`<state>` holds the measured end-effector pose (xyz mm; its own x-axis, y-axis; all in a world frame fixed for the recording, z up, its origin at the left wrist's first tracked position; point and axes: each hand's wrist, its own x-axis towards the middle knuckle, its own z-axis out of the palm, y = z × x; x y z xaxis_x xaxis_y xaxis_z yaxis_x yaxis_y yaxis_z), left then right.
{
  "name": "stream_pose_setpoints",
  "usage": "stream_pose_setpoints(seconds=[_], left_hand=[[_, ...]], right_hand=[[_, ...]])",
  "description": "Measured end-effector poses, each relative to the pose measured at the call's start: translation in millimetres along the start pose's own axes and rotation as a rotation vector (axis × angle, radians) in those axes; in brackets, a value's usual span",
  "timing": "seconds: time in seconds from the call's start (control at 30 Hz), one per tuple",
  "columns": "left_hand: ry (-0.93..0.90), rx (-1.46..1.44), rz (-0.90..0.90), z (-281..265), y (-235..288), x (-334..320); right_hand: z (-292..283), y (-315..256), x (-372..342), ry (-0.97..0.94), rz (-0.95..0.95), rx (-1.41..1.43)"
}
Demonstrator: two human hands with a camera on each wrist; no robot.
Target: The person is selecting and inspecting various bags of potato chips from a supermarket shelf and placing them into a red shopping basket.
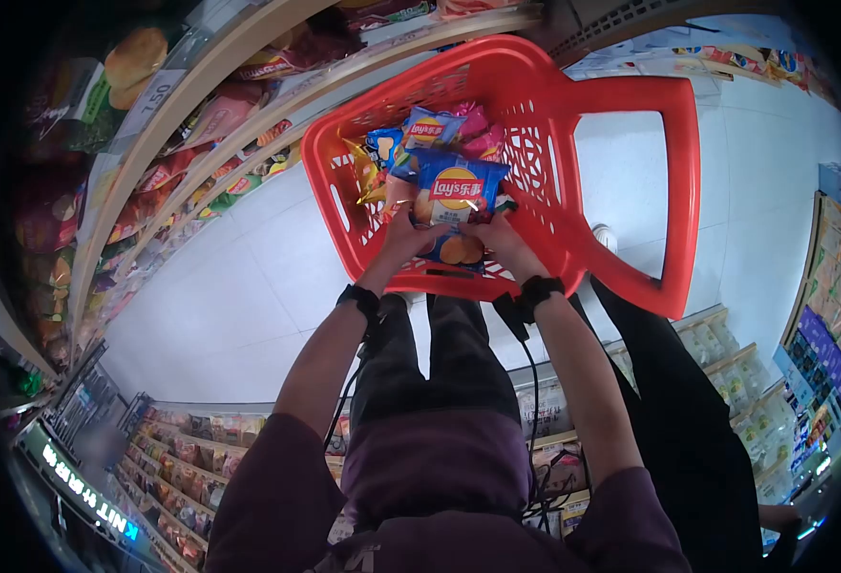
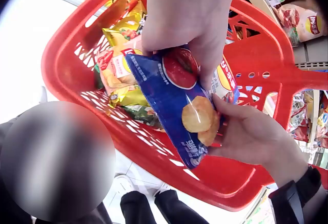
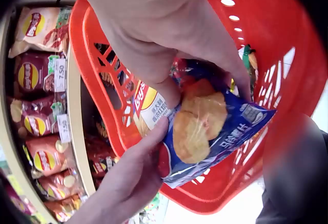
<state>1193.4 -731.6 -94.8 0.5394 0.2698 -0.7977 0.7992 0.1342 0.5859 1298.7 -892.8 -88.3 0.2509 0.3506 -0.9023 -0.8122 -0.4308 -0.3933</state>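
Observation:
A blue Lay's potato chip bag (image 1: 459, 186) is held between both hands over the red shopping basket (image 1: 535, 229). My left hand (image 1: 403, 237) grips its left side, the thumb on the front face. On the opposite side my right hand (image 1: 504, 244) holds the bag with its thumb also on the front. Chips are printed on the bag's lower part, shown close in the right wrist view. Behind it, inside the basket, lie a yellow snack bag (image 2: 128, 29), a pink snack bag (image 1: 483, 143) and another Lay's bag (image 1: 430, 126).
Shelves of chip bags (image 3: 43, 78) with price tags (image 3: 60, 75) run along the left. The basket's wide red handle (image 1: 678, 191) extends to the right. Another person's dark-clothed leg (image 1: 697, 420) is beside me at the right. Pale floor tiles (image 1: 239, 286) lie below.

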Motion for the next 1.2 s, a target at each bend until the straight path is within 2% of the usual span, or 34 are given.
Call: stream_pose_setpoints(seconds=[0.03, 0.07, 0.13, 0.17, 0.2, 0.23, 0.27, 0.3, 0.33, 0.4, 0.47, 0.53, 0.57, 0.63, 0.67, 0.73, 0.77, 0.83, 0.87, 0.93, 1.0, 1.03, 1.07, 1.1, 1.13, 1.17, 1.2], left_hand=[[-0.001, 0.007, 0.029, 2.9, 14.9, 8.6], [0.080, 0.031, 0.155, 11.2, 12.6, 19.9], [0.111, 0.206, 0.196, 25.3, -7.6, 55.6], [0.121, 0.292, 0.202, 32.6, -20.8, 67.0], [0.055, 0.295, 0.171, 39.2, -26.9, 73.3], [0.070, 0.362, 0.220, 47.0, -39.3, 81.0], [0.087, 0.428, 0.271, 54.5, -47.7, 87.4], [0.105, 0.497, 0.319, 59.7, -57.6, 92.5], [0.092, 0.464, 0.135, 63.9, -68.1, 96.8], [0.127, 0.444, 0.198, 59.7, -64.3, 92.3], [0.144, 0.387, 0.206, 55.2, -64.6, 97.8], [0.137, 0.296, 0.152, 48.0, -79.0, 110.2], [0.118, 0.297, 0.211, 43.8, -87.5, 114.3], [0.080, 0.295, 0.330, 38.4, -106.4, 116.8], [0.084, 0.241, 0.311, 37.9, -110.2, 110.7], [0.108, 0.137, 0.302, 34.5, -108.6, 92.9], [0.058, 0.150, 0.226, 26.7, -109.3, 82.5], [0.023, 0.209, 0.143, 4.8, -106.5, 54.7], [0.035, 0.253, 0.128, -5.1, -105.7, 37.2], [0.108, 0.159, 0.022, -24.4, -109.4, 2.9], [0.192, 0.344, 0.041, -50.9, -101.1, -34.8], [0.207, 0.509, 0.043, -61.2, -116.1, -39.3], [0.296, 0.436, 0.079, -70.2, -109.8, -59.4], [0.326, 0.390, 0.049, -80.2, -102.1, -75.3], [0.372, 0.389, 0.079, -87.2, -116.3, -77.4], [0.396, 0.376, 0.092, -95.9, -104.0, -94.1], [0.410, 0.318, 0.087, -103.0, -97.6, -106.3]], right_hand=[[-3.6, -14.0, 12.4, 0.070, 0.005, -0.019], [-12.0, -14.5, 35.4, 0.066, 0.016, -0.073], [-36.9, 3.2, 86.9, 0.059, 0.052, -0.184], [-43.4, 10.7, 100.0, 0.067, 0.004, -0.127], [-41.9, 1.8, 93.2, 0.082, 0.056, -0.105], [-39.0, -13.4, 85.7, 0.097, 0.102, -0.083], [-44.0, -15.4, 94.5, 0.033, 0.142, -0.240], [-44.7, -11.6, 100.5, 0.009, 0.111, -0.252], [-44.5, -5.1, 104.3, -0.017, 0.085, -0.261], [-38.7, -5.2, 107.2, -0.036, 0.004, -0.224], [-44.9, 29.1, 151.0, 0.030, -0.081, -0.145], [-54.1, 47.8, 181.2, 0.018, -0.064, -0.164], [-58.8, 57.2, 196.3, 0.012, -0.055, -0.173], [-42.6, 28.7, 156.0, 0.039, -0.094, -0.134], [-54.7, 51.8, 180.1, 0.100, -0.123, -0.237], [-47.1, 53.0, 164.4, 0.328, -0.137, -0.597], [-41.7, 50.8, 150.8, 0.448, -0.159, -0.773], [-31.8, 51.1, 122.5, 0.506, -0.295, -0.753], [-31.8, 47.6, 110.8, 0.394, -0.240, -0.729], [-28.1, 54.0, 85.7, 0.329, -0.373, -0.867], [-30.0, 66.3, 77.7, 0.121, -0.337, -0.700], [-13.4, 43.6, 37.3, 0.128, -0.322, -0.930], [2.6, 21.2, -2.5, 0.134, -0.311, -1.160], [2.8, 14.4, -23.8, -0.015, -0.368, -1.012], [4.3, 14.5, -31.0, -0.037, -0.407, -1.044], [10.5, 1.8, -57.6, -0.098, -0.535, -0.983], [14.0, -12.9, -78.2, -0.065, -0.611, -1.134]])
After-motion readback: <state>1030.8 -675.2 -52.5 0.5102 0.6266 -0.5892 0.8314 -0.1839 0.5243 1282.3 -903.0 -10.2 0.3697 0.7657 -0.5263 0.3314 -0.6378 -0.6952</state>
